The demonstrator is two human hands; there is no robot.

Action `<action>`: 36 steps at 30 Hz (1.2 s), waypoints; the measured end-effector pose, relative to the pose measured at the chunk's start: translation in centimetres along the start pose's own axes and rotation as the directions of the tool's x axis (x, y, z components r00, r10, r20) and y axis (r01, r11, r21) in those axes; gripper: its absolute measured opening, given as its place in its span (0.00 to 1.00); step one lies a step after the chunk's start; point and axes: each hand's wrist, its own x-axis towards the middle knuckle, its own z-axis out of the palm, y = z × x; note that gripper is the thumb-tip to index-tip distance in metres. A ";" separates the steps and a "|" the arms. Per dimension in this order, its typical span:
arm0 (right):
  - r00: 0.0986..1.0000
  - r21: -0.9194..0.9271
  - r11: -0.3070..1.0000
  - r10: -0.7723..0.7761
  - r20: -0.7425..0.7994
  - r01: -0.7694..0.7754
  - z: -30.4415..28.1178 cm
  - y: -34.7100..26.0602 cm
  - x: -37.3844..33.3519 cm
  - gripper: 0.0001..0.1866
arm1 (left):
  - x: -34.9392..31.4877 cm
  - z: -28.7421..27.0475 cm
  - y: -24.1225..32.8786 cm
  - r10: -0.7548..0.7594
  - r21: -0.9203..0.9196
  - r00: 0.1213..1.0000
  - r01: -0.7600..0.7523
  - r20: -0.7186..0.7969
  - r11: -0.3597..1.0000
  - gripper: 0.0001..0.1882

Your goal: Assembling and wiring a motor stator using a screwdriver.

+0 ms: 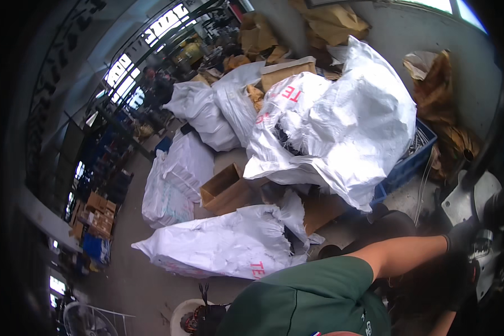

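Metal machine [487, 193] stands at my right, its parts stretching far to near. My dark-gloved left hand [462, 238] is nearer its pale far plate [457, 207], just beside it; my right hand [461, 292] sits nearer me, in shadow. I cannot tell whether either hand's fingers are spread, closed or gripping anything.

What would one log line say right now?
left hand: dark-gloved, beside metal machinery | right hand: lost in shadow | nearest white sack: on floor

red letters [290, 93] on upper sack [358, 123]; also lower sack [218, 241]
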 end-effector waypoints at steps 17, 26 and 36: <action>0.973 -0.512 0.836 -0.105 0.206 0.199 10.5 -4.5 2.2 0.17 | 1.7 -10.2 0.2 -0.345 0.322 0.894 0.250 0.284 0.913 0.59; 0.953 -0.602 0.773 -0.014 0.302 0.203 8.9 -3.8 2.4 0.17 | 0.8 -7.6 -2.5 -0.274 0.339 0.957 0.229 0.092 0.912 0.56; 0.925 -0.949 -0.032 -0.213 0.314 0.314 4.1 -2.7 3.1 0.20 | 0.6 -7.8 -2.5 -0.260 0.262 0.963 0.232 0.077 0.937 0.63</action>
